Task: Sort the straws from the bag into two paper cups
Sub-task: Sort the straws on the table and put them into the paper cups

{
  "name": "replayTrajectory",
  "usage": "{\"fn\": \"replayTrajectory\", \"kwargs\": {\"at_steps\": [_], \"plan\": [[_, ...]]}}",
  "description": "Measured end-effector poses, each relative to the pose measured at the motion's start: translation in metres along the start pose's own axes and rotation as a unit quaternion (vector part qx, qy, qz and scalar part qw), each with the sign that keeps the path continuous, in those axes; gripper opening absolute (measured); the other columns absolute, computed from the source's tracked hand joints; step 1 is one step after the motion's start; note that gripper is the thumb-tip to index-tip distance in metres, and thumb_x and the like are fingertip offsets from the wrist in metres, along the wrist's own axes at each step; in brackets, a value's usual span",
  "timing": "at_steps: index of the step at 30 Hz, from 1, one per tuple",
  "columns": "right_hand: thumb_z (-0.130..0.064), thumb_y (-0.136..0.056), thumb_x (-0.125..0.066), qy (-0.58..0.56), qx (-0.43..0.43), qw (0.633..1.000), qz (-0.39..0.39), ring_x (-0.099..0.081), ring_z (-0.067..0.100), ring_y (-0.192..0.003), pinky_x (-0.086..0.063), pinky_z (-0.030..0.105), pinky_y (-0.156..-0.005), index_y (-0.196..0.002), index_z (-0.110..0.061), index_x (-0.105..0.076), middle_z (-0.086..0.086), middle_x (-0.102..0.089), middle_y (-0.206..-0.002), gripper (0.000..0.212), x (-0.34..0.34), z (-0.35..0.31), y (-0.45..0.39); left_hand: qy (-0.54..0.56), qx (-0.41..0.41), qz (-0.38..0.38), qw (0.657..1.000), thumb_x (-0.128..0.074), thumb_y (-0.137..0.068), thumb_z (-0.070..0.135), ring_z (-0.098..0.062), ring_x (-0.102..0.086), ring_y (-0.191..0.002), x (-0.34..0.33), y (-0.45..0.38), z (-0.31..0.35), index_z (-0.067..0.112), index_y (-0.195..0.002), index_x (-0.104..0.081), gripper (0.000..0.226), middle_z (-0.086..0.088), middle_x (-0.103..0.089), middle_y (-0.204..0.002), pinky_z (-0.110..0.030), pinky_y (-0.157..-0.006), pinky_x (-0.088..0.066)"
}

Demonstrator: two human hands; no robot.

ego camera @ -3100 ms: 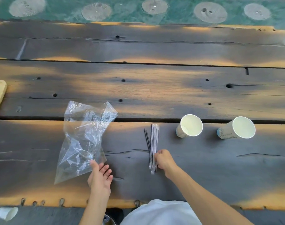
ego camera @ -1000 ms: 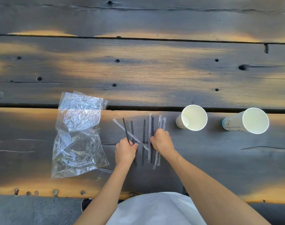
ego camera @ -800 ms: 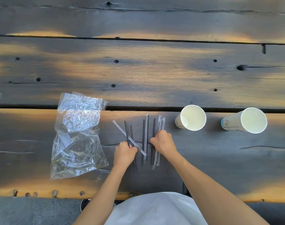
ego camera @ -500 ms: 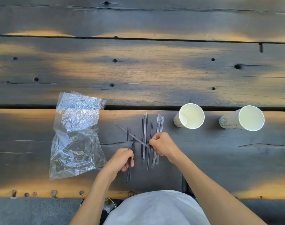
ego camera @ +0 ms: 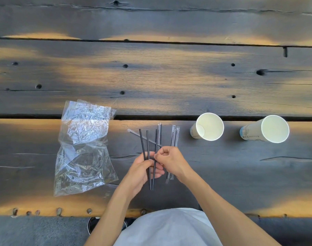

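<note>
My left hand [ego camera: 142,172] is closed around two bare black straws [ego camera: 144,146], lifted off the wood. My right hand [ego camera: 169,159] pinches a third black straw [ego camera: 156,139] and sets it against the left hand's bundle. Wrapped straws in clear sleeves [ego camera: 174,135] lie on the table just right of the hands, and one more wrapped straw [ego camera: 133,133] lies slanted behind the black ones. Two white paper cups stand to the right, the near cup [ego camera: 209,126] and the far cup [ego camera: 274,129]; both look hollow inside. The crumpled clear bag [ego camera: 84,146] lies flat at the left.
The table is dark weathered planks with a deep gap [ego camera: 151,117] running just behind the bag and cups. Its front edge [ego camera: 62,210] has a row of nail heads. My white shirt [ego camera: 169,228] fills the bottom middle.
The bare black straws went from lying spread on the table into my left hand, which lifted them. My right hand left the wrapped straws and now brings another black straw to the bundle.
</note>
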State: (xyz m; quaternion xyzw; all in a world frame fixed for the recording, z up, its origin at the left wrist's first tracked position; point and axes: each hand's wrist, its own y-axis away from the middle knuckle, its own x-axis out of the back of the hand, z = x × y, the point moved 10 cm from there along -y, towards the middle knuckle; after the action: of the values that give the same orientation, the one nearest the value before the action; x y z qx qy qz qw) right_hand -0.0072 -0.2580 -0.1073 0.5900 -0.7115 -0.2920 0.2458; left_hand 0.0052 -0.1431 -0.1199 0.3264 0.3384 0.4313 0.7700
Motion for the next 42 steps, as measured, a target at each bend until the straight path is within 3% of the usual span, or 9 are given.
{"fn": "replayTrajectory", "kwargs": {"at_steps": [5, 11, 15, 19, 24, 29, 32, 37, 42], "plan": [[-0.014, -0.094, -0.062, 0.050, 0.021, 0.999, -0.004, -0.058, 0.012, -0.048, -0.051, 0.025, -0.054, -0.080, -0.009, -0.062, 0.002, -0.065, -0.057, 0.015, -0.008, 0.002, -0.007, 0.005, 0.005, 0.000, 1.000, -0.034, -0.100, -0.007, -0.017, -0.054, -0.058, -0.004, -0.006, -0.002, 0.005, -0.113, -0.059, 0.031, -0.009, -0.054, -0.068, -0.032, -0.056, -0.051], [-0.017, -0.095, -0.055, 0.173, -0.030, 0.975, 0.134, -0.057, 0.019, -0.059, -0.052, 0.035, -0.059, -0.077, -0.016, -0.057, 0.002, -0.062, -0.075, 0.019, 0.025, 0.023, -0.019, -0.034, -0.002, 0.156, 0.987, -0.043, -0.100, 0.004, -0.010, -0.034, -0.044, 0.034, -0.024, 0.006, 0.011, -0.111, -0.055, 0.018, 0.002, -0.042, -0.057, -0.024, -0.039, -0.028], [-0.016, -0.097, -0.052, 0.248, -0.047, 0.954, 0.163, -0.067, 0.033, -0.076, -0.058, 0.041, -0.066, -0.088, -0.011, -0.056, 0.013, -0.064, -0.092, 0.011, 0.028, 0.028, -0.021, -0.124, -0.006, 0.195, 0.973, -0.051, -0.098, 0.012, -0.013, -0.041, -0.048, 0.034, -0.036, 0.009, 0.014, -0.098, -0.060, 0.009, -0.001, -0.048, -0.063, -0.025, -0.041, -0.034], [-0.025, -0.096, -0.058, 0.282, -0.037, 0.943, 0.172, -0.060, 0.029, -0.079, -0.048, 0.035, -0.062, -0.088, -0.012, -0.053, 0.010, -0.060, -0.093, 0.016, 0.026, 0.022, -0.026, -0.296, -0.050, 0.221, 0.928, -0.062, -0.091, 0.015, -0.026, -0.060, -0.080, 0.019, -0.044, 0.022, 0.009, -0.095, -0.059, 0.008, -0.007, -0.065, -0.087, -0.038, -0.070, -0.049], [-0.023, -0.095, -0.058, 0.339, -0.033, 0.924, 0.173, -0.062, 0.036, -0.091, -0.047, 0.037, -0.068, -0.095, -0.007, -0.057, 0.015, -0.063, -0.098, 0.016, 0.025, 0.016, -0.030, -0.363, -0.053, 0.238, 0.899, -0.065, -0.092, 0.016, -0.023, -0.058, -0.086, 0.015, -0.051, 0.023, 0.009, -0.092, -0.056, 0.012, -0.009, -0.063, -0.096, -0.034, -0.067, -0.043], [-0.011, -0.092, -0.052, 0.374, -0.042, 0.906, 0.192, -0.062, 0.042, -0.096, -0.045, 0.039, -0.069, -0.099, -0.002, -0.058, 0.020, -0.064, -0.103, 0.013, 0.027, 0.011, -0.030, -0.392, -0.022, 0.240, 0.888, -0.062, -0.086, 0.012, -0.014, -0.049, -0.066, 0.018, -0.050, 0.025, 0.014, -0.073, -0.052, 0.016, -0.007, -0.062, -0.082, -0.030, -0.049, -0.032], [-0.015, -0.094, -0.054, 0.382, -0.054, 0.904, 0.184, -0.063, 0.039, -0.092, -0.042, 0.035, -0.064, -0.096, -0.003, -0.060, 0.018, -0.064, -0.101, 0.013, 0.026, 0.013, -0.028, -0.370, 0.003, 0.216, 0.904, -0.061, -0.082, 0.016, -0.013, -0.047, -0.061, 0.019, -0.047, 0.020, 0.014, -0.070, -0.050, 0.016, 0.000, -0.056, -0.072, -0.028, -0.048, -0.030], [-0.015, -0.085, -0.056, 0.317, -0.106, 0.930, 0.152, -0.043, 0.022, -0.055, -0.030, 0.026, -0.045, -0.063, -0.010, -0.043, 0.006, -0.051, -0.074, 0.026, 0.030, 0.032, -0.022, -0.360, 0.007, 0.151, 0.921, -0.051, -0.087, 0.021, -0.017, -0.045, -0.058, 0.021, -0.037, 0.007, 0.016, -0.071, -0.046, 0.017, 0.001, -0.053, -0.064, -0.032, -0.053, -0.029], [-0.020, -0.080, -0.055, 0.190, -0.113, 0.964, 0.146, -0.049, 0.019, -0.042, -0.039, 0.025, -0.046, -0.066, -0.014, -0.049, 0.003, -0.055, -0.056, 0.016, 0.033, 0.045, -0.003, -0.278, 0.013, 0.111, 0.954, -0.046, -0.093, 0.016, -0.009, -0.042, -0.041, 0.023, -0.025, -0.009, 0.014, -0.074, -0.058, 0.022, 0.007, -0.052, -0.044, -0.026, -0.044, -0.031]]}}
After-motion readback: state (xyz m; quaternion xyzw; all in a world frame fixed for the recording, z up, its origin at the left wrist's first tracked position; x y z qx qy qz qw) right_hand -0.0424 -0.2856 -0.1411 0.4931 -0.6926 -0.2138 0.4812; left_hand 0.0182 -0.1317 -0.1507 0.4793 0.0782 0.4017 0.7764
